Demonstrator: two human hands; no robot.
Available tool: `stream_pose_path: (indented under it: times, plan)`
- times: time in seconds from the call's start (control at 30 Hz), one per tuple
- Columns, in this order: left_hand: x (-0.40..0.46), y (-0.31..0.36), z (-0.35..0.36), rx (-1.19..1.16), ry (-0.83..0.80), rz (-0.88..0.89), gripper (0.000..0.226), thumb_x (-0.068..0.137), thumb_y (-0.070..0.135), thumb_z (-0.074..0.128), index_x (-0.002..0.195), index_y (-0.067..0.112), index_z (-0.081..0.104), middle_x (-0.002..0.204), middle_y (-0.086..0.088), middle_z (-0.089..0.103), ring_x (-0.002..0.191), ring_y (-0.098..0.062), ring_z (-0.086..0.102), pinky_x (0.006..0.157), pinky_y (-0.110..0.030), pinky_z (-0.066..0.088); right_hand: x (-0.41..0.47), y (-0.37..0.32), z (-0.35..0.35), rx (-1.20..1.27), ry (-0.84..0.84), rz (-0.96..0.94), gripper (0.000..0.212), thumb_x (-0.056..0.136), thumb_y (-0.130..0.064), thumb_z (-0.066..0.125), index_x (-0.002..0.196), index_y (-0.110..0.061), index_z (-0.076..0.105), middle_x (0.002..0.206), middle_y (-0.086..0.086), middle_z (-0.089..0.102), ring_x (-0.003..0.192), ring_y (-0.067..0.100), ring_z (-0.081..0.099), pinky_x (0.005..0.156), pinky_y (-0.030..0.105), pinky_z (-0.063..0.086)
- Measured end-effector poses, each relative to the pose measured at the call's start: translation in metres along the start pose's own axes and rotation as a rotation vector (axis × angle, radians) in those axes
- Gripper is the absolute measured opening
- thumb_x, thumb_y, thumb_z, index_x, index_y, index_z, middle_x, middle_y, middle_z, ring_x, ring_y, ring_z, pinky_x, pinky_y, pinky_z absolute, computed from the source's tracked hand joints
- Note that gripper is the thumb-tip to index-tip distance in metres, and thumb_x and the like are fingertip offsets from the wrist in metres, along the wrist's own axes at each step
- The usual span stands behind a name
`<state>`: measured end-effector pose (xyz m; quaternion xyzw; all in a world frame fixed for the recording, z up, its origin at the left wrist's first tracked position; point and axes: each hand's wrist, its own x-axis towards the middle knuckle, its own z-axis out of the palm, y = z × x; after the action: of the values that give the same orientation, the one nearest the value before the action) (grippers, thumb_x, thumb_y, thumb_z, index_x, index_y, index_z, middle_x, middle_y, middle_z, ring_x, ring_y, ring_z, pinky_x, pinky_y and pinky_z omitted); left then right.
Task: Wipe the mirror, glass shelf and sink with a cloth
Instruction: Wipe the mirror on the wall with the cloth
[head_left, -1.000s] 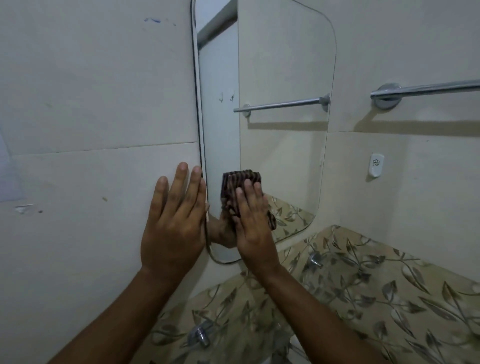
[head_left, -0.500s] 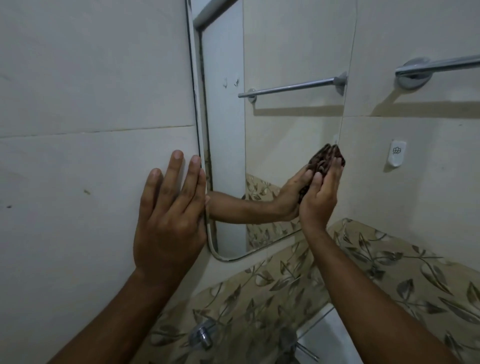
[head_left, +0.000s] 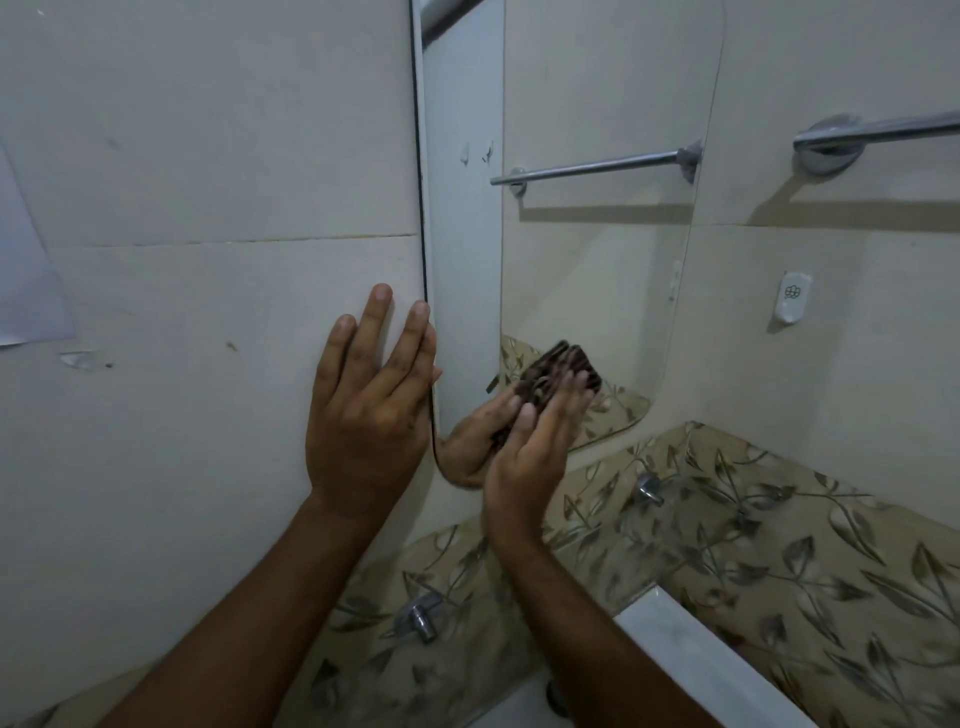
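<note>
Right hand (head_left: 524, 457), fingers straight, presses cloth (head_left: 558, 376) flat on mirror (head_left: 597, 260); left hand (head_left: 369, 410) flat on wall beside. Mirror wipe underway, low part. Sink (head_left: 691, 660) below looks untouched; shelf not seen.

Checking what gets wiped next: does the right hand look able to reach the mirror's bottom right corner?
Probably yes: the right hand presses the cloth on the mirror close by, nothing between.
</note>
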<state>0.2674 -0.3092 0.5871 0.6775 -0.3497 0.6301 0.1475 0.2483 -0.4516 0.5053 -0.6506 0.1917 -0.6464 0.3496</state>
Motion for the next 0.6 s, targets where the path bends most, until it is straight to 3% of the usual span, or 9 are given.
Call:
stream_pose_path:
  times: [0.2, 0.4, 0.5, 0.6]
  plan:
    - [-0.037, 0.011, -0.002, -0.100, -0.070, -0.026, 0.038, 0.100, 0.012, 0.043, 0.136, 0.006, 0.056, 0.149, -0.006, 0.046, 0.146, -0.036, 0.029, 0.117, -0.056, 0.025, -0.050, -0.034, 0.002, -0.021, -0.196, -0.251, 0.056, 0.104, -0.015, 0.040, 0.155, -0.008, 0.018, 0.164, 0.011, 0.015, 0.152, 0.030, 0.008, 0.118, 0.058, 0.021]
    - [-0.072, 0.018, -0.001, -0.163, -0.102, -0.028, 0.038, 0.099, 0.009, 0.040, 0.131, 0.007, 0.060, 0.145, -0.006, 0.050, 0.144, -0.038, 0.031, 0.117, -0.057, 0.024, -0.056, 0.012, -0.016, -0.117, -0.376, -0.556, 0.064, 0.097, -0.001, 0.050, 0.154, -0.015, 0.022, 0.165, 0.009, 0.013, 0.151, 0.034, 0.013, 0.117, 0.061, 0.020]
    - [-0.087, 0.023, 0.004, -0.120, -0.095, -0.015, 0.035, 0.098, 0.011, 0.049, 0.130, 0.009, 0.062, 0.143, -0.006, 0.053, 0.143, -0.038, 0.034, 0.114, -0.058, 0.029, -0.048, 0.035, -0.027, -0.148, -0.392, -0.561, 0.079, 0.091, 0.009, 0.056, 0.155, -0.017, 0.019, 0.165, 0.009, 0.011, 0.151, 0.034, 0.013, 0.115, 0.063, 0.022]
    - [-0.097, 0.026, 0.011, -0.038, -0.076, 0.008, 0.035, 0.095, 0.014, 0.059, 0.130, 0.009, 0.062, 0.144, -0.007, 0.052, 0.143, -0.038, 0.035, 0.114, -0.058, 0.030, -0.028, 0.055, -0.036, -0.170, -0.294, -0.411, 0.083, 0.091, 0.014, 0.055, 0.156, -0.017, 0.015, 0.165, 0.009, 0.011, 0.151, 0.034, 0.010, 0.114, 0.058, 0.029]
